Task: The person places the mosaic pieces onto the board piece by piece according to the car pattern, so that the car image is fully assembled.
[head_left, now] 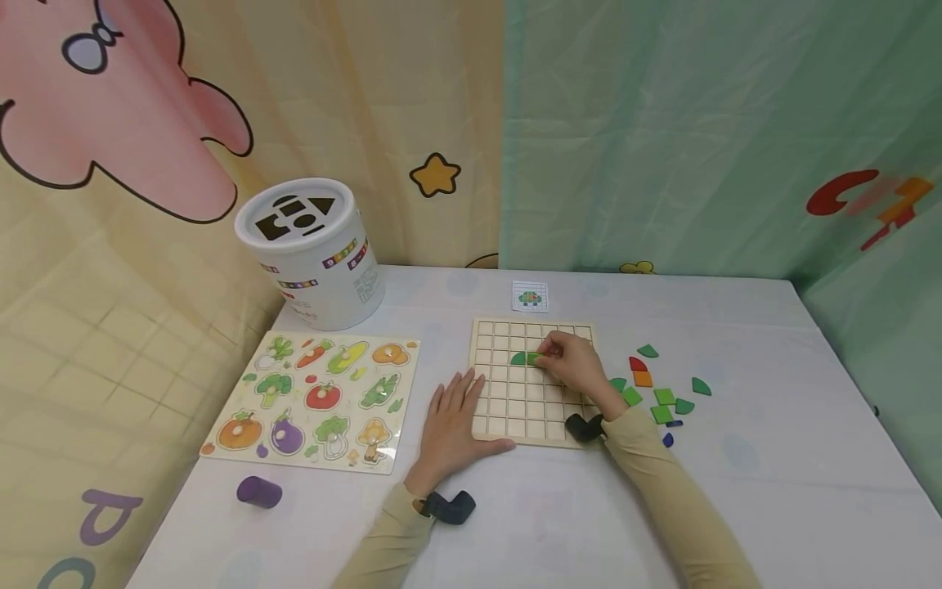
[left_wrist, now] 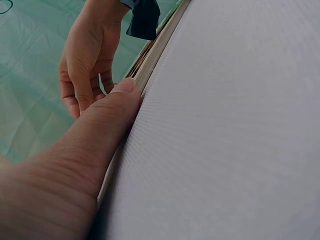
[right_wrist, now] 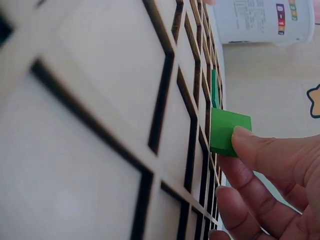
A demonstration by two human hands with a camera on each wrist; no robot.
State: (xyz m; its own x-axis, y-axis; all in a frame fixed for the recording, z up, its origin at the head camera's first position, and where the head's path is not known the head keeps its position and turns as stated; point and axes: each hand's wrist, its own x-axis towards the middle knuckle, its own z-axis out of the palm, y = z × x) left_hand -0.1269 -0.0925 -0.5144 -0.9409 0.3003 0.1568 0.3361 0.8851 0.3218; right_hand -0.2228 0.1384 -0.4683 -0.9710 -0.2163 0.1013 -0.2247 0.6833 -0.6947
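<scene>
Green square [right_wrist: 223, 129], pinched by right hand [head_left: 572, 361]
Tilted at the board [head_left: 508, 411], just right of quarter-circle [head_left: 518, 358]; left hand [head_left: 452, 419] spread, farther off.

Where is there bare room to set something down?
Widest: the table right of the loose pieces. Others: at the back between the bucket and the card, and in front of the grid board between the sleeves. It's crowded among those pieces, and between the board and the vegetable puzzle, where the left hand lies.

grid board [right_wrist: 100, 125]: cut off (right wrist view) | card [head_left: 530, 298]: details too small
</scene>
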